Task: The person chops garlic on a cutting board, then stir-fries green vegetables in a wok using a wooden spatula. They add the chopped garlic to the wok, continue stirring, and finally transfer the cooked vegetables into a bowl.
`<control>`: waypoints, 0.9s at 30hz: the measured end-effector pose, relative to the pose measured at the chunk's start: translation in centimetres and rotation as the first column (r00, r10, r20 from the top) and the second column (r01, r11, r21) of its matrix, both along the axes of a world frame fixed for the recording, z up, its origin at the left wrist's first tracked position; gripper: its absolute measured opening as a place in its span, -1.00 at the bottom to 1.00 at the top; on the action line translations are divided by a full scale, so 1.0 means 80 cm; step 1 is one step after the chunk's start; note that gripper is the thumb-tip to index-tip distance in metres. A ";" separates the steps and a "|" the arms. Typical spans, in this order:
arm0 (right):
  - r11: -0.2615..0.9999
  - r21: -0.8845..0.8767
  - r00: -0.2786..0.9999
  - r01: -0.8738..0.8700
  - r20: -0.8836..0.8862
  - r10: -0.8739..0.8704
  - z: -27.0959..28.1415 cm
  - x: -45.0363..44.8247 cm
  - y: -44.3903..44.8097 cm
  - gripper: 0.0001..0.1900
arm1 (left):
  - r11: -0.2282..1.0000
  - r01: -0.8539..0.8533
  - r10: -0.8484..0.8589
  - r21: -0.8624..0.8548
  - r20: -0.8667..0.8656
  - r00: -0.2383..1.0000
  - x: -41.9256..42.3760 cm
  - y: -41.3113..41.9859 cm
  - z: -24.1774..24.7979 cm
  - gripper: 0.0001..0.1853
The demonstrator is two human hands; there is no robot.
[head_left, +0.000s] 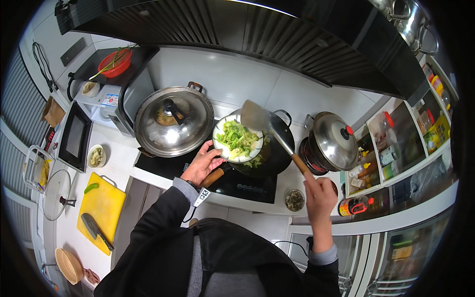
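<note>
My left hand (203,163) grips the near-left rim of a white plate (249,158) heaped with green vegetables (237,139), held above the left side of a black wok (284,144). In my right hand (321,198) is the wooden handle of a metal spatula (256,116). Its blade, a little blurred, hangs over the plate's upper right edge; whether it touches the food I cannot tell. Some greens lie in the wok below, partly hidden by the plate. The wok's wooden handle (213,177) sticks out beneath my left wrist.
Left of the wok stands a large lidded pan (159,130); a lidded pot (332,143) is on the right. A knife (92,226) lies on a yellow cutting board (107,200). The microwave door (75,135) hangs open. A bowl (295,200) sits near the counter's front edge, and a range hood (230,29) overhangs the stove.
</note>
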State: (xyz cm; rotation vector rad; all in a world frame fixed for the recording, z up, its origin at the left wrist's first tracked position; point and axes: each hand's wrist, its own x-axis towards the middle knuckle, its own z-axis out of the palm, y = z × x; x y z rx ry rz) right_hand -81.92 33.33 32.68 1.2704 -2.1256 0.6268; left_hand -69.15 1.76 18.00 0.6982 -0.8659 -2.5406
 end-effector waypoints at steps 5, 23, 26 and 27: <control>0.998 0.053 0.929 0.040 0.365 -0.057 0.046 -0.054 0.001 -0.77 | 0.983 -0.126 0.136 -0.131 0.070 0.988 0.032 -0.010 0.006 -0.54; 0.914 0.386 0.813 -0.123 0.567 -0.130 -0.134 -0.106 -0.090 -0.76 | 0.947 -0.292 0.311 -0.132 0.163 0.936 0.136 -0.016 0.011 -0.56; 0.984 0.179 0.825 -0.008 0.557 -0.095 -0.195 -0.078 -0.095 -0.76 | 0.952 -0.271 0.294 -0.141 0.186 0.937 0.132 -0.014 0.012 -0.55; 0.993 0.119 0.828 -0.001 0.556 -0.066 -0.208 -0.074 -0.098 -0.76 | 0.953 -0.276 0.296 -0.128 0.184 0.937 0.128 -0.014 0.012 -0.54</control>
